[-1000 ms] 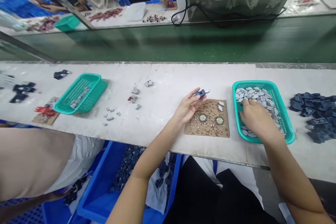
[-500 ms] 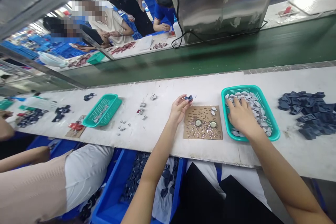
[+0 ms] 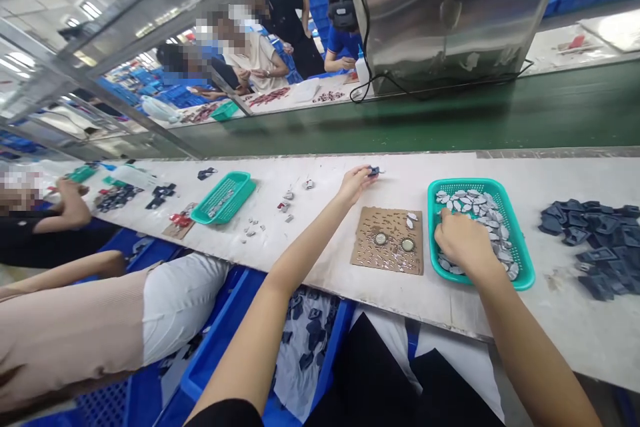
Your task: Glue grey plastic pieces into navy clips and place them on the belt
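Note:
My left hand (image 3: 354,183) is stretched forward over the white worktop, pinching a small dark blue part (image 3: 373,171) near the far edge by the green belt. My right hand (image 3: 463,241) rests inside a teal mesh basket (image 3: 521,260) full of several small grey pieces (image 3: 480,205), fingers curled among them; whether it holds one is hidden. Between my hands lies a brown cardboard pad (image 3: 365,250) carrying two round metal discs (image 3: 393,241) and many tiny pins.
A pile of dark blue parts (image 3: 590,233) lies right of the basket. A second teal basket (image 3: 223,197) and loose grey bits sit to the left. A neighbour's arm and leg are at left. Blue bins (image 3: 235,347) stand under the table. A green conveyor (image 3: 450,120) runs behind.
My left hand has reached farther forward with the dark blue part, toward the belt edge. My right hand stays in the basket. The camera has tilted up.

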Available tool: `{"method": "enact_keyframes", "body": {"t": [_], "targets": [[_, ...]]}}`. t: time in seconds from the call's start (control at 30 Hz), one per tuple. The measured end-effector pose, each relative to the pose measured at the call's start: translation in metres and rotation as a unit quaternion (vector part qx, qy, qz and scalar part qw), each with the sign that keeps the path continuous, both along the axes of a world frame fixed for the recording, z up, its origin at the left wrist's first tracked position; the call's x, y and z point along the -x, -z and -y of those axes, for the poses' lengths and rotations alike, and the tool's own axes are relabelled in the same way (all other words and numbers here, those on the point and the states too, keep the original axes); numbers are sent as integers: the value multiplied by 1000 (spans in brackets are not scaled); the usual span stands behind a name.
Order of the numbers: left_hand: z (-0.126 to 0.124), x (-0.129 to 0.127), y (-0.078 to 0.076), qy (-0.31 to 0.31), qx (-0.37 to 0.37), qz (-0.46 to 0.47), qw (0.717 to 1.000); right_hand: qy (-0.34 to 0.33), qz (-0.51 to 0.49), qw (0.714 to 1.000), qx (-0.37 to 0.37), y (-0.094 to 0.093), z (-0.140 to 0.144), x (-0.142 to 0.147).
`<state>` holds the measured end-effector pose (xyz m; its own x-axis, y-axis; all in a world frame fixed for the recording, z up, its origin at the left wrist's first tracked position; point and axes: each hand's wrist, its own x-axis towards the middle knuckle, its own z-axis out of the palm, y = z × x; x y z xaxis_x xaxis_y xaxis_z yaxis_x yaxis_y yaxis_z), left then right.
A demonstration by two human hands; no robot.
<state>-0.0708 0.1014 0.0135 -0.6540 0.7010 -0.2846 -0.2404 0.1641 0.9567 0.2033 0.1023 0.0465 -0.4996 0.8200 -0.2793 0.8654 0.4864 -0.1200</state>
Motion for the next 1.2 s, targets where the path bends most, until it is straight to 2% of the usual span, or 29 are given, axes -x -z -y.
{"method": "enact_keyframes", "body": {"t": [0.17,0.37,0.53,0.7,0.83,0.93,1.0,1.1,1.2], "targets": [[-71,26,0,-52,55,-156,985,65,-34,996,-53,2,0,3],[-125,24,5,-38,150,-322,934,109,-45,986,-116,9,0,-1],[-146,17,11,-36,234,-395,888,102,-25,987,-120,20,2,0],[-141,20,17,-43,280,-438,853,94,-12,990,-109,17,1,1],[-121,20,10,-38,275,-454,847,80,-11,993,-88,14,2,1],[-87,10,3,-6,231,-468,853,68,-10,995,-73,15,4,1],[-52,1,-1,17,185,-482,856,57,-9,996,-65,16,4,1],[17,-9,-1,18,121,-503,855,41,-4,998,-53,18,4,1],[101,-7,3,-56,97,-510,853,26,-2,998,-49,20,2,-1]]}}
